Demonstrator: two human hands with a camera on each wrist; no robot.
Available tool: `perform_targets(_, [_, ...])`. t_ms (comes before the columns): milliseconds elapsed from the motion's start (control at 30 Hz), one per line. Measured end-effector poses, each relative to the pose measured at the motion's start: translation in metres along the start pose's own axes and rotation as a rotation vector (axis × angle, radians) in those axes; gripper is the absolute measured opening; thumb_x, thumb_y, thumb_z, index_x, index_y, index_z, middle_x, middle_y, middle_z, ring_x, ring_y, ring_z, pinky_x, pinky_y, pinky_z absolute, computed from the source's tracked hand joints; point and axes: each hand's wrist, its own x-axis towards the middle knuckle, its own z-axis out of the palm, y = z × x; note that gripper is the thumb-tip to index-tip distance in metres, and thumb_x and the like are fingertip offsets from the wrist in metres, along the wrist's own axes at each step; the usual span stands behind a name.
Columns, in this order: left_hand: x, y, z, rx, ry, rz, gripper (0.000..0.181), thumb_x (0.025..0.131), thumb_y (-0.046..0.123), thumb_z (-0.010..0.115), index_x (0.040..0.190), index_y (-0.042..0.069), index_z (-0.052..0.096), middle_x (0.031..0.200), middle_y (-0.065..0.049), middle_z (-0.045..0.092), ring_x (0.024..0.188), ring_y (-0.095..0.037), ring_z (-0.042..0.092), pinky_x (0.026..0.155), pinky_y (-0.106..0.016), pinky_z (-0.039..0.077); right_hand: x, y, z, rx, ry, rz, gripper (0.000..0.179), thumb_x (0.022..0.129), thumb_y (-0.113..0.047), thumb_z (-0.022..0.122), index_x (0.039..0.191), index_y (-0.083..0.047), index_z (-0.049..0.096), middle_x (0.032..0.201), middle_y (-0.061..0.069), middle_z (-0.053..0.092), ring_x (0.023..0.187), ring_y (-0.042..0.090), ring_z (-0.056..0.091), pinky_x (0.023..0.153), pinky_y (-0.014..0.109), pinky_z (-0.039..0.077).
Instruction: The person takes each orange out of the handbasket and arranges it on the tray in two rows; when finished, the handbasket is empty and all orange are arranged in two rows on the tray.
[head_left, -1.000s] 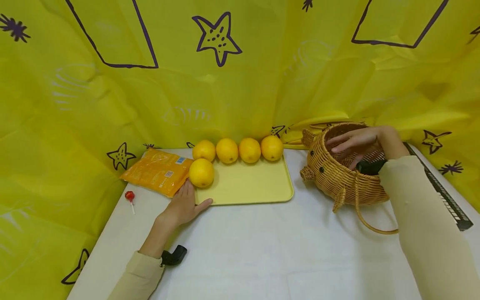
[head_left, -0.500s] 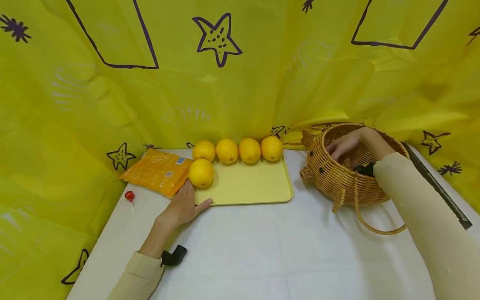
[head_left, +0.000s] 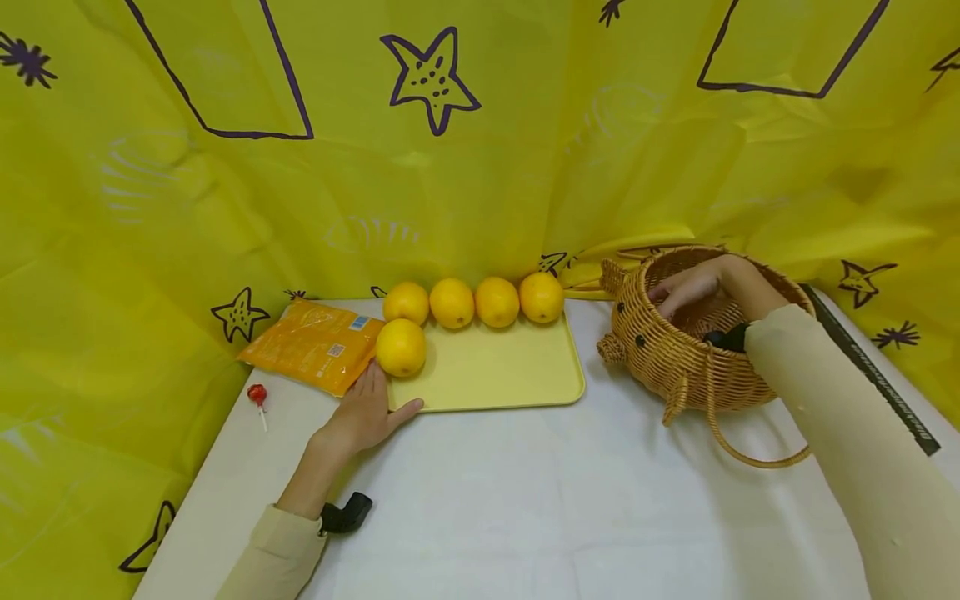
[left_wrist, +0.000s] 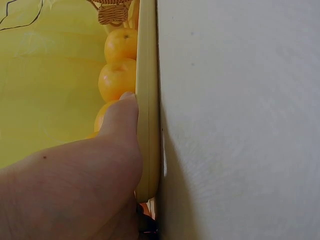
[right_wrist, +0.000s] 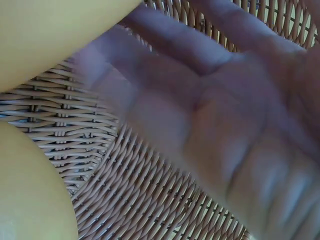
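My left hand (head_left: 367,419) rests at the front left corner of a pale yellow tray (head_left: 498,371), fingers straight along its side and thumb at the front edge. Close to those fingertips sits an orange (head_left: 401,347) on the tray. Behind it, several more oranges (head_left: 497,302) line the back edge. My right hand (head_left: 697,287) reaches down inside a pig-shaped wicker basket (head_left: 667,362). The right wrist view shows two oranges in the basket, an upper one (right_wrist: 50,35) and a lower one (right_wrist: 30,190). Blurred, extended fingers reach the upper orange, their tips partly hidden behind it.
An orange plastic packet (head_left: 315,343) lies left of the tray, and a red lollipop (head_left: 257,393) in front of it. A black keyboard-like strip (head_left: 873,371) runs behind the basket along the right. A yellow patterned cloth (head_left: 480,192) hangs behind the table.
My right hand has gone deeper into the basket, the wrist bending downward, and has stayed there over the last half second. The left hand and the tray have not moved.
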Motion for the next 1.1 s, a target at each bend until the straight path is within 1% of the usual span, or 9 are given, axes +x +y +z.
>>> perform_targets(167, [0.0,0.0,0.001,0.003,0.015,0.003,0.104,0.096,0.057,0.046,0.148,-0.017,-0.005,0.157,-0.036,-0.001,0.148,-0.047,0.006,0.121,-0.057,0.013,0.0,-0.001,0.004,0.019,-0.012,0.094,0.095,0.095,-0.033,0.056,0.152,0.004,-0.01,0.157,0.035,0.007,0.141,0.044,0.033,0.096,0.042,0.052])
perform_targets(267, [0.001,0.0,0.002,-0.004,0.016,0.008,0.104,0.096,0.057,0.046,0.148,-0.017,-0.005,0.157,-0.036,-0.001,0.148,-0.047,0.007,0.121,-0.057,0.014,0.001,-0.002,0.007,0.026,-0.035,0.12,0.094,0.094,-0.033,0.057,0.152,0.003,-0.008,0.156,0.036,0.009,0.141,0.045,0.031,0.093,0.042,0.053])
perform_targets(400, [0.0,0.001,0.002,-0.007,0.005,0.006,0.104,0.096,0.057,0.047,0.148,-0.016,-0.006,0.158,-0.034,-0.002,0.149,-0.045,0.007,0.121,-0.056,0.013,0.001,-0.004,0.011,0.006,-0.072,0.133,0.092,0.093,-0.029,0.06,0.152,0.004,-0.002,0.155,0.036,0.015,0.142,0.046,0.03,0.094,0.052,0.051])
perform_targets(467, [0.0,0.001,0.002,-0.001,0.002,0.001,0.104,0.096,0.057,0.047,0.148,-0.016,-0.007,0.158,-0.034,-0.002,0.149,-0.045,0.006,0.122,-0.055,0.012,-0.001,-0.007,0.012,0.002,-0.1,0.129,0.089,0.094,-0.028,0.059,0.153,0.003,-0.001,0.156,0.034,0.016,0.143,0.047,0.027,0.095,0.057,0.05])
perform_targets(533, [-0.001,0.001,0.001,0.005,0.004,-0.003,0.104,0.096,0.057,0.047,0.148,-0.016,-0.006,0.158,-0.034,-0.002,0.149,-0.045,0.005,0.122,-0.055,0.012,-0.004,-0.01,0.011,0.007,-0.119,0.127,0.087,0.095,-0.028,0.058,0.154,0.001,0.0,0.157,0.032,0.016,0.144,0.044,0.027,0.094,0.058,0.05])
perform_targets(667, [-0.001,0.001,0.001,0.0,0.006,-0.009,0.104,0.096,0.058,0.046,0.148,-0.016,-0.006,0.158,-0.035,-0.002,0.149,-0.046,0.005,0.121,-0.056,0.012,-0.011,-0.012,0.009,0.042,-0.158,0.109,0.082,0.098,-0.027,0.054,0.155,-0.003,0.0,0.158,0.029,0.015,0.143,0.038,0.03,0.091,0.054,0.053])
perform_targets(800, [0.0,0.0,0.002,0.0,0.0,-0.01,0.105,0.096,0.06,0.045,0.148,-0.016,-0.005,0.158,-0.035,-0.002,0.149,-0.046,0.005,0.121,-0.056,0.012,-0.014,-0.009,0.006,0.062,-0.183,0.057,0.076,0.101,-0.026,0.047,0.156,-0.007,-0.002,0.16,0.027,0.013,0.144,0.033,0.029,0.09,0.05,0.055])
perform_targets(967, [0.001,-0.001,0.002,0.001,0.0,-0.004,0.105,0.095,0.06,0.045,0.148,-0.016,-0.005,0.158,-0.034,-0.002,0.149,-0.045,0.005,0.121,-0.056,0.012,-0.018,-0.001,0.002,0.074,-0.112,-0.018,0.077,0.104,-0.027,0.043,0.155,-0.006,-0.009,0.161,0.026,0.007,0.146,0.028,0.027,0.094,0.045,0.053])
perform_targets(1100, [0.0,-0.001,0.002,0.004,0.008,-0.001,0.105,0.095,0.06,0.045,0.148,-0.015,-0.007,0.159,-0.032,-0.004,0.15,-0.044,0.004,0.122,-0.055,0.011,-0.02,0.006,0.001,0.111,-0.074,-0.035,0.079,0.104,-0.026,0.043,0.154,-0.001,-0.012,0.161,0.025,0.012,0.141,0.021,0.036,0.1,0.043,0.051])
